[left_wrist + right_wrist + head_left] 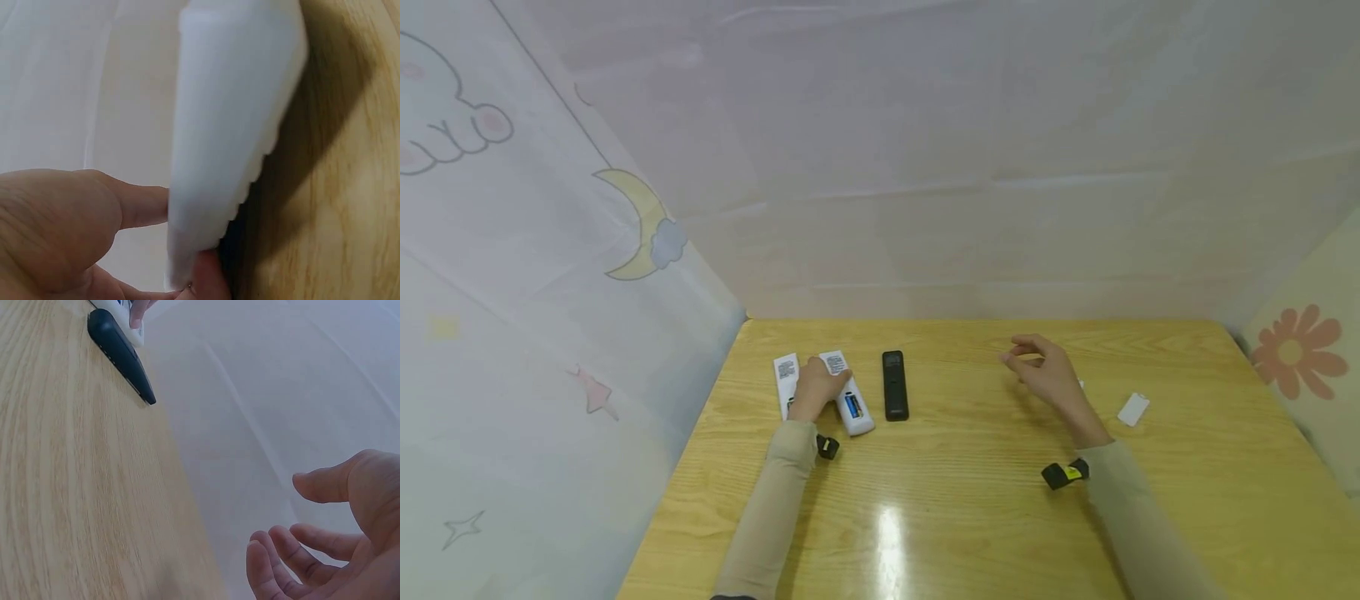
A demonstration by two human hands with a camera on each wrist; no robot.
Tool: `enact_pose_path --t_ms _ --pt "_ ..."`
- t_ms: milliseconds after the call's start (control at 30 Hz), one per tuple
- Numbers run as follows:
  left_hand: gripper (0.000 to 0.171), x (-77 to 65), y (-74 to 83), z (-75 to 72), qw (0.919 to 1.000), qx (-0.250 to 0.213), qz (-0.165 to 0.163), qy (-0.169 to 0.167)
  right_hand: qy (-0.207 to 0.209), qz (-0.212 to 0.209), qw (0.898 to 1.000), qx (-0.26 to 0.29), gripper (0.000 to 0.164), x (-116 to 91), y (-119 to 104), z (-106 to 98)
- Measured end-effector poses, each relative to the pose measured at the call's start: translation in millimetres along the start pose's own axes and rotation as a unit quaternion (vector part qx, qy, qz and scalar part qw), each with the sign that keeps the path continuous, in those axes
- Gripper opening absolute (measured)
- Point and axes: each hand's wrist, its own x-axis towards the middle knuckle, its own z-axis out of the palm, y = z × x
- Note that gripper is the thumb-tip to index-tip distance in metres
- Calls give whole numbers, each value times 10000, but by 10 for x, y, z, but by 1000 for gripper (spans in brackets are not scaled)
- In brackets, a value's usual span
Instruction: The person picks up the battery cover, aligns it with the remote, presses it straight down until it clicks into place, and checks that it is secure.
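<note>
My left hand (817,388) grips a white remote control (855,407) by its sides, near its far end. Blue batteries show in that remote's uncovered compartment. In the left wrist view the thumb is against one side of the remote (231,119) and a fingertip is at its lower end, with the table's wood beside it. Another white remote (786,375) lies just left, partly hidden by the hand. Over the right part of the table, my right hand (1047,375) hovers with loosely bent fingers and nothing between them; the right wrist view shows thumb and fingers apart.
A black remote control (895,387) lies right of the white ones. Near the right arm is a small white cover (1133,409), and a white bit (1081,384) peeks out behind the right wrist. Pale cloth walls border the wooden table (970,517) at the back and sides.
</note>
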Motion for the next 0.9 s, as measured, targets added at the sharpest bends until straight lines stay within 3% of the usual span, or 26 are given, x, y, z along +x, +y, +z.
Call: enact_pose_path --t_ms 500,700,900 --pt "53 19 -85 -77 9989 -339 58 -319 259 -55 9994 -230 61 -43 179 -122" --pt "40 4 -118 -85 9951 -863 94 -478 272 -81 9988 -409 61 -73 247 -191" --pt "53 45 -150 -49 9846 -1634 264 -569 383 -148 9968 -678 57 -90 339 -317"
